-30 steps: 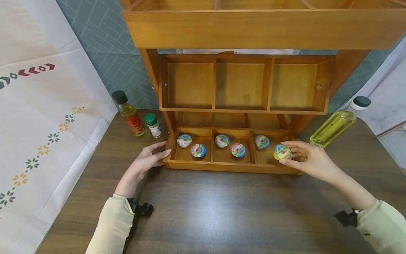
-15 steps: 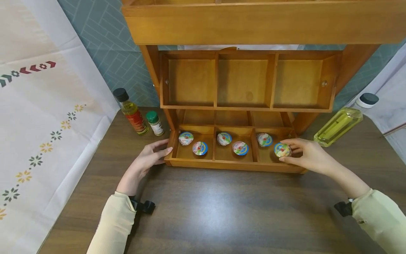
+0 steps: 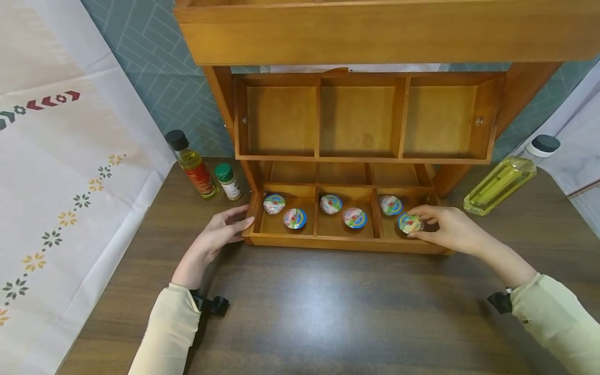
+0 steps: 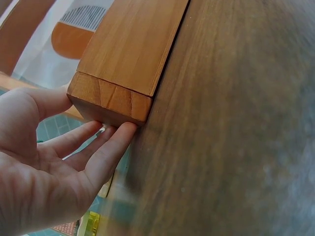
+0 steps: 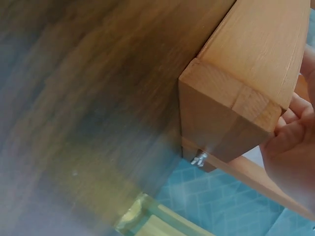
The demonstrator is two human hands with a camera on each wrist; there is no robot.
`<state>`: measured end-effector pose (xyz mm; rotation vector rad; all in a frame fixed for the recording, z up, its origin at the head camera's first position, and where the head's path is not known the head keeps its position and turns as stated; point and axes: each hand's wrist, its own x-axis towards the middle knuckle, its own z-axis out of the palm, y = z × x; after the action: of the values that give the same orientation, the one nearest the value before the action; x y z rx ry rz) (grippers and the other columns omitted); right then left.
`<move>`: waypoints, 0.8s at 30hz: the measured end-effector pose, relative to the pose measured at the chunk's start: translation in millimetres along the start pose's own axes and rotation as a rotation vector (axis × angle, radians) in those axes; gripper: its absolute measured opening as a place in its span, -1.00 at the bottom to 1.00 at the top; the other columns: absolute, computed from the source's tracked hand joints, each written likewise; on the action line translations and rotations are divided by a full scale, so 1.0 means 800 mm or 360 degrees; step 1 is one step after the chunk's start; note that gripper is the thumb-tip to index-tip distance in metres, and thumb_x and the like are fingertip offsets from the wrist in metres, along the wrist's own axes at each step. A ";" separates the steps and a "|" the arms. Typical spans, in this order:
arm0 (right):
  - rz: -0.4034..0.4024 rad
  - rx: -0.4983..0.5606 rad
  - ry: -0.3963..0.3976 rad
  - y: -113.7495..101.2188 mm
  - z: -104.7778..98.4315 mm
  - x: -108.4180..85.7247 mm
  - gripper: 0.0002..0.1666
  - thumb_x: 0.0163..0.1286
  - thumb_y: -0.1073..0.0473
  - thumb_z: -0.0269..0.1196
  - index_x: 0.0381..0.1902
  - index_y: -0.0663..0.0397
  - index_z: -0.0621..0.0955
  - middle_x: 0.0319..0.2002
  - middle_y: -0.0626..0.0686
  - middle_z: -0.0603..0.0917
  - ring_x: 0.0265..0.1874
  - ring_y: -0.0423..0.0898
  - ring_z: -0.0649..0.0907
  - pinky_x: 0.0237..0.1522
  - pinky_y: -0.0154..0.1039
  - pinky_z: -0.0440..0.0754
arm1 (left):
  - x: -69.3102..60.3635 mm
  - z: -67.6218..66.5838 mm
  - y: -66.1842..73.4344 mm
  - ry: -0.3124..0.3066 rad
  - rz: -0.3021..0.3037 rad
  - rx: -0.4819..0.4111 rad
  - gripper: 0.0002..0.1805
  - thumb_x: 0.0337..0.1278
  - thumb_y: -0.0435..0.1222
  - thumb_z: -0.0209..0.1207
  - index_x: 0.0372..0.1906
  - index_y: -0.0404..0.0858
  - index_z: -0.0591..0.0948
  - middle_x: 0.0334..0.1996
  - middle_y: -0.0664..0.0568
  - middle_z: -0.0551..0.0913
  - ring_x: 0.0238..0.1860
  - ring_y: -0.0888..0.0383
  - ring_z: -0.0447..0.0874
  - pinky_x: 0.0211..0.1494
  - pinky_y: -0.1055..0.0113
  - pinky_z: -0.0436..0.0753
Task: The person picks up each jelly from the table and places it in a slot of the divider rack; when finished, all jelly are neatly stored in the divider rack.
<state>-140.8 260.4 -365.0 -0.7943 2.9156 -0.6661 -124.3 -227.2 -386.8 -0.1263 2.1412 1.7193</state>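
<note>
In the head view several jelly cups with blue-rimmed printed lids lie in the low front tray [image 3: 347, 242] of a wooden rack. The left compartment holds one jelly cup [image 3: 274, 203] behind another jelly cup [image 3: 295, 219]. A further pair, a jelly cup [image 3: 330, 203] and a jelly cup [image 3: 354, 217], sits in the middle one. On the right, a jelly cup [image 3: 391, 204] is near a yellowish jelly cup [image 3: 410, 223], which my right hand [image 3: 447, 227] pinches between thumb and fingers. My left hand [image 3: 217, 233] touches the tray's left end with extended fingers.
Above the tray hangs a tilted three-compartment shelf [image 3: 358, 122], under a higher wooden box [image 3: 384, 34]. An oil bottle [image 3: 197, 169] and a green-capped shaker [image 3: 228, 182] stand left. Another oil bottle [image 3: 501, 182] stands right, on the brown tabletop [image 3: 309, 317].
My right hand has lowered the yellowish jelly cup into the right compartment and shifted it left, closer to the other cup there. My left hand stays at the tray's left end.
</note>
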 end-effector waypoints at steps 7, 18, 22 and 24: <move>-0.0035 -0.0013 -0.0093 -0.003 -0.001 0.001 -0.44 0.06 0.16 0.43 0.05 0.12 0.54 -0.18 0.23 0.70 -0.25 0.14 0.68 -0.24 0.00 0.64 | 0.000 0.000 -0.004 -0.0009 -0.0005 0.0004 -0.27 0.25 -0.15 0.13 0.42 -0.28 0.13 0.40 -0.19 0.11 0.25 -0.12 0.29 0.24 -0.07 0.37; -0.0101 -0.0060 -0.0026 0.001 0.003 0.001 -0.44 0.02 0.20 0.45 0.01 0.16 0.56 -0.23 0.13 0.70 -0.23 0.09 0.67 -0.27 -0.06 0.64 | 0.007 0.001 -0.006 -0.0005 -0.0002 0.0021 -0.28 0.25 -0.14 0.14 0.42 -0.28 0.15 0.38 -0.18 0.15 0.19 -0.08 0.37 0.23 -0.06 0.40; -0.0070 -0.0031 -0.0043 -0.004 0.002 -0.002 -0.42 0.12 0.08 0.40 0.06 0.20 0.52 -0.15 0.16 0.67 -0.18 0.12 0.66 -0.20 0.01 0.62 | 0.009 0.000 -0.007 -0.0003 -0.0003 0.0031 -0.28 0.25 -0.13 0.14 0.42 -0.27 0.15 0.39 -0.18 0.14 0.20 -0.08 0.36 0.23 -0.06 0.39; -0.0052 -0.0020 -0.0041 -0.007 0.001 -0.005 -0.40 0.19 0.02 0.34 0.10 0.22 0.50 -0.10 0.19 0.65 -0.14 0.14 0.64 -0.16 0.05 0.60 | 0.009 -0.001 -0.007 -0.0001 -0.0003 0.0034 -0.28 0.25 -0.13 0.13 0.42 -0.27 0.15 0.39 -0.18 0.13 0.21 -0.09 0.36 0.24 -0.05 0.39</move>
<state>-134.6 257.9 -363.7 -0.8470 2.8922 -0.6361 -129.6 -228.4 -394.4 -0.1223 2.1574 1.6948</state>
